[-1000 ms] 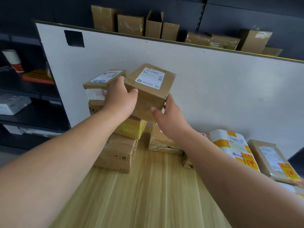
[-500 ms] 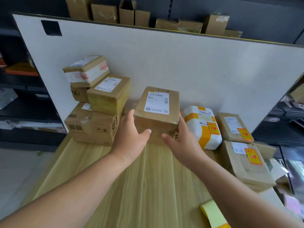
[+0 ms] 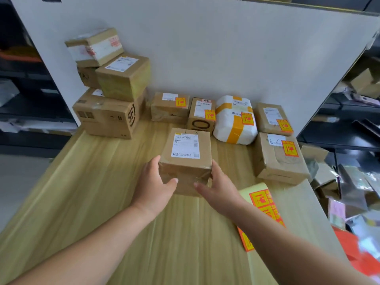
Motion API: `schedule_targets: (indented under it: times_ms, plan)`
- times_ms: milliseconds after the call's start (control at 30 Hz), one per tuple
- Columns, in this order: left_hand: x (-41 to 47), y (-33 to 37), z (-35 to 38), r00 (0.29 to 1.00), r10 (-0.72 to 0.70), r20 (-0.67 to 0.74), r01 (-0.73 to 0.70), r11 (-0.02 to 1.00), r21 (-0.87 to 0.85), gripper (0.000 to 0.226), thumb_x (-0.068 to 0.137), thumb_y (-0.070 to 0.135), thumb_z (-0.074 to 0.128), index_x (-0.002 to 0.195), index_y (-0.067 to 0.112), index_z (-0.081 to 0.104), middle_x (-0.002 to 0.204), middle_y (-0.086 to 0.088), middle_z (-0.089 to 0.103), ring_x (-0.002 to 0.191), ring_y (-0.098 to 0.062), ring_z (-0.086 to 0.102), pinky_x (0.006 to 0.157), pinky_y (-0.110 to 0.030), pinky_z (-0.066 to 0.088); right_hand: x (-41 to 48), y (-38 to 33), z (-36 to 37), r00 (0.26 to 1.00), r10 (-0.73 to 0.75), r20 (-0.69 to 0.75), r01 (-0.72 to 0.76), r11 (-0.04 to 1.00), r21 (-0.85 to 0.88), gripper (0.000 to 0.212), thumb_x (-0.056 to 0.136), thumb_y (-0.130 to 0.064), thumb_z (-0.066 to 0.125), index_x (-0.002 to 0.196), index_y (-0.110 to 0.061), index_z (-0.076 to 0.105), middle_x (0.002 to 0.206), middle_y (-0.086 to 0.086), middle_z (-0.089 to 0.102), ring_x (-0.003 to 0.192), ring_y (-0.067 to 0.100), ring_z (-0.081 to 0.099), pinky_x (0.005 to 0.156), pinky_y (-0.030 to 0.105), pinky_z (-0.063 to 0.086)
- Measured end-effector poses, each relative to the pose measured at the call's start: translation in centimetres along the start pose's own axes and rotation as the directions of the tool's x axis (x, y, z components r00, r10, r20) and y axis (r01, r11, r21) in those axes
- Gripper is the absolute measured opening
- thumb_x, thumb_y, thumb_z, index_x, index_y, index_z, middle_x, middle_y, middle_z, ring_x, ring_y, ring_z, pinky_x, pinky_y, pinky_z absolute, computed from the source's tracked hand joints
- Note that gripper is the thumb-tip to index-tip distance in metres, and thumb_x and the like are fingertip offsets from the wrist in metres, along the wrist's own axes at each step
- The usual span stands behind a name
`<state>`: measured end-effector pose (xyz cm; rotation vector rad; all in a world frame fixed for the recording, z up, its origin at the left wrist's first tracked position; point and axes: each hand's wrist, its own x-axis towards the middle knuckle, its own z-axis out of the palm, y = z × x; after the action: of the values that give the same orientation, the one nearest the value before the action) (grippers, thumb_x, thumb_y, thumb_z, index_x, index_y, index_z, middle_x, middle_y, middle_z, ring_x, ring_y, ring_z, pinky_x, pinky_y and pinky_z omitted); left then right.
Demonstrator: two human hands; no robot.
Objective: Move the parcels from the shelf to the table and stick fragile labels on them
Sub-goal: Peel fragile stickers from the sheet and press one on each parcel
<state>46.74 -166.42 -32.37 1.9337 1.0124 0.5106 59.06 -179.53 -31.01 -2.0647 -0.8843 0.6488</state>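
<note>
Crowding held parcel (image 3: 186,161), labelled pkgs (image 3: 235,120) behind, stickers (image 3: 261,200) rt

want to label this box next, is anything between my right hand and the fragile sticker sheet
Nothing visible is in the way. The sticker sheet lies on the table just beside the right hand, partly under that forearm. That hand and the left hand both hold the box.

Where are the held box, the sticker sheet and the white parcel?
held box (image 3: 185,146), head view, on its top label.
sticker sheet (image 3: 261,199), head view, on its top sticker.
white parcel (image 3: 225,124), head view, on its white wrap.
</note>
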Motion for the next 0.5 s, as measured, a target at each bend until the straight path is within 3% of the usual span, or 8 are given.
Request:
schedule_targets:
  times_ms: [200, 367, 500]
  plan:
    - [-3.7, -3.7, 1.6, 0.994, -0.101, 0.038, 0.101, 0.995, -0.002, 0.076, 0.076, 0.022, 0.072, 0.142, 0.019, 0.035, 0.136, 0.000, 0.047, 0.125, -0.016, 0.047, 0.106, -0.040, 0.041, -2.6, 3.6, 2.1, 0.996, 0.042, 0.084, -0.041, 0.999, -0.024, 0.059, 0.087, -0.024, 0.063, 0.136, -0.038, 0.035, 0.116, -0.022, 0.059, 0.107, -0.001, 0.055, 0.084, 0.018, 0.043]
    - [-6.1, -5.6, 2.2, 0.984, -0.151, 0.095, 0.138, 0.982, 0.132, 0.071, 0.079, 0.023, 0.072, 0.139, 0.018, 0.036, 0.135, 0.000, 0.049, 0.122, -0.017, 0.049, 0.105, -0.037, 0.040, -4.4, 6.2, 3.9, 0.985, 0.112, 0.129, -0.100, 0.990, -0.098, 0.058, 0.082, -0.033, 0.063, 0.133, -0.037, 0.036, 0.123, -0.016, 0.059, 0.113, 0.010, 0.057, 0.094, 0.034, 0.048]
    - [-6.9, -6.0, 2.4, 0.970, -0.181, 0.164, 0.131, 0.952, 0.276, 0.077, 0.082, 0.028, 0.070, 0.146, 0.017, 0.028, 0.145, -0.002, 0.039, 0.129, -0.017, 0.043, 0.106, -0.030, 0.036, -5.0, 7.3, 4.6, 0.978, 0.141, 0.153, -0.114, 0.979, -0.169, 0.065, 0.082, -0.037, 0.063, 0.139, -0.035, 0.031, 0.131, -0.009, 0.056, 0.121, 0.015, 0.054, 0.096, 0.037, 0.047]
